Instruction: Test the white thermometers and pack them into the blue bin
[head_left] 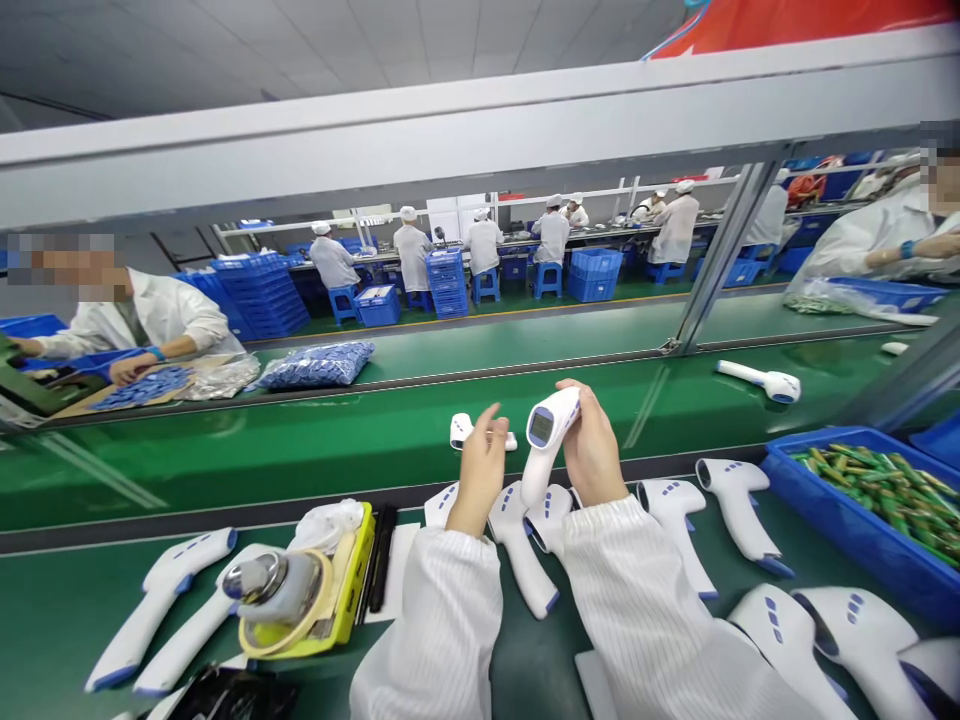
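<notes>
A white infrared thermometer (537, 474) with blue trim stands upright over the near edge of the green belt, its small grey screen turned towards me. My right hand (596, 452) grips its head from the right side. Just to its left is my left hand (480, 475), raised with fingers apart and holding nothing I can see. Behind that hand, another thermometer (460, 431) lies on the belt, partly hidden. Below my hands, more thermometers (523, 560) lie on the bench, some covered by my sleeves.
At left, a yellow tray (364, 560) holds a metal-topped bottle, beside two thermometers (161, 590). A blue bin (825, 520) of green parts stands right. A thermometer (772, 384) lies farther along the belt. Across it sit co-workers, with a bag of blue parts (319, 365). A metal post (724, 260) rises right.
</notes>
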